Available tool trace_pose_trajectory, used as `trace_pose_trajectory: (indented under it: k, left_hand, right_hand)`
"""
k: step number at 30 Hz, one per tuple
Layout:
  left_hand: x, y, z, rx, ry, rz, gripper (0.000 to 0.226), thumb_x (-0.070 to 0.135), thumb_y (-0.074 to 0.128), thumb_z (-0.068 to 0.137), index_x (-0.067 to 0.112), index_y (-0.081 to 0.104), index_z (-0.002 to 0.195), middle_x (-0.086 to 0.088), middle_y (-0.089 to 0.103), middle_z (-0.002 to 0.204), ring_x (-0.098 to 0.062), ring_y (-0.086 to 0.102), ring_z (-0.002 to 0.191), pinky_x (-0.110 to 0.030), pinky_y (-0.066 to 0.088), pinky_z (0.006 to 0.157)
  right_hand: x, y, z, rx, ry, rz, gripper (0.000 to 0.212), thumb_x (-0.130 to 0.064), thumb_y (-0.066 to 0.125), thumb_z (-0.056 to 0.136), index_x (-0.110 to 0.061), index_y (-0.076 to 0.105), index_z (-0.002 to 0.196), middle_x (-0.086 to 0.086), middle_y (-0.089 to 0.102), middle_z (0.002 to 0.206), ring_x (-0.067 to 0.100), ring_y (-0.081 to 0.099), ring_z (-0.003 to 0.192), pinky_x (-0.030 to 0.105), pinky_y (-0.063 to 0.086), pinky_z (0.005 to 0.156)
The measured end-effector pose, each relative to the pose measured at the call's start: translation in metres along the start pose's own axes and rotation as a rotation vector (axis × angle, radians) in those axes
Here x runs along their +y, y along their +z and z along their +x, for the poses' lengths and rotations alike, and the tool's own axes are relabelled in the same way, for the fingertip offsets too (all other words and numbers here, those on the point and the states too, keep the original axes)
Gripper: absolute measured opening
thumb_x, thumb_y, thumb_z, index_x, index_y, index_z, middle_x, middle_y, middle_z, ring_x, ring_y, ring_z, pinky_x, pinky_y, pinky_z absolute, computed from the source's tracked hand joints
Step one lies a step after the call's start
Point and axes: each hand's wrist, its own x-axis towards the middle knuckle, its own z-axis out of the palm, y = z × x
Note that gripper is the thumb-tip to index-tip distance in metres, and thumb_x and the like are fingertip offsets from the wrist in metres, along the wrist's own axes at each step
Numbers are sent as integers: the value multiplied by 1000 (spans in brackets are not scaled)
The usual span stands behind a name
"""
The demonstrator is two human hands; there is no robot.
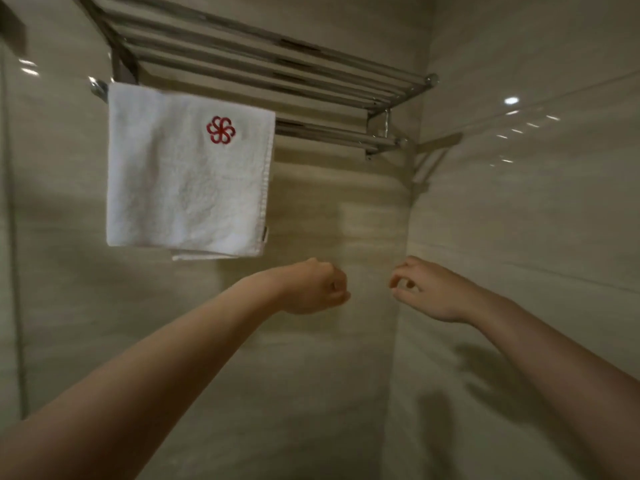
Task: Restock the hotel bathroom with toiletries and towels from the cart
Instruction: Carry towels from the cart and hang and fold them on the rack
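A white folded towel [187, 171] with a red flower logo hangs over the lower bar of a chrome wall rack [332, 133], at its left end. The rack's upper shelf of bars [263, 60] holds nothing that I can see. My left hand [315, 289] is below and right of the towel, fingers curled shut, holding nothing, apart from the towel. My right hand [426, 292] is further right at the same height, fingers loosely pinched together with nothing between them.
Beige tiled walls meet in a corner [408, 237] just right of the rack. A glass panel edge [14, 237] runs down the far left. The right part of the lower bar is bare.
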Motion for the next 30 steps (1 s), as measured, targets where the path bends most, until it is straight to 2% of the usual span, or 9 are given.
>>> trace_pose_trajectory:
  k: [4,6,9,13,15,18,22,26,30]
  left_hand:
    - [25,23,-4,-84,121,-65,28,36,44,95,16,63,104,-4,66,107,-22,60,98,-34,47,88]
    - [41,29,-3,-94,182,-87,30,35,43,96,15,62,108,-2,64,107,-19,59,98,-29,45,87]
    - [69,37,2,-96,264,-146,30,34,44,97,14,62,110,5,57,94,-12,55,89,-24,42,81]
    - [119,59,17,-151,407,-248,18,32,46,96,21,61,98,-1,67,93,-16,64,87,-33,51,83]
    - [158,69,22,-146,483,-315,15,30,48,95,22,60,97,-3,68,95,-16,66,88,-34,51,84]
    - [230,82,20,-155,598,-379,19,28,47,95,17,62,102,-2,68,98,-14,66,89,-28,50,82]
    - [333,97,-4,-218,775,-414,25,32,47,95,17,62,108,1,66,102,-13,62,94,-33,50,86]
    - [432,108,-46,-222,954,-442,25,34,46,95,20,62,108,3,66,104,-12,60,94,-28,48,80]
    - [531,121,-99,-281,1115,-516,24,32,47,95,19,62,108,3,66,102,-12,61,93,-22,44,74]
  right_hand:
    - [3,-2,-59,-147,81,-3,27,-32,47,95,-15,61,111,5,52,120,19,55,102,28,42,89]
    - [6,-6,-88,-184,125,-17,28,-28,47,96,-12,61,113,7,53,121,21,55,105,24,38,86]
    - [16,-11,-132,-182,214,2,26,-27,48,95,-12,62,112,8,55,120,22,56,104,28,40,89]
    - [35,-18,-202,-133,355,74,23,-26,50,94,-14,64,107,6,58,115,21,58,96,30,43,88]
    - [43,-22,-242,-131,433,105,23,-27,49,94,-15,63,108,4,58,114,18,57,94,30,43,87]
    - [52,-29,-311,-141,560,152,24,-28,48,95,-15,62,108,-3,58,106,14,56,93,29,44,84]
    - [58,-47,-421,-73,732,191,21,-27,50,94,-16,65,103,-6,62,96,7,55,83,16,41,72]
    - [51,-72,-535,17,897,175,20,-22,51,93,-10,66,97,3,65,91,20,59,85,30,45,79]
    - [36,-97,-653,119,1003,147,15,-18,53,94,-14,67,94,-1,65,87,17,60,83,30,44,78]
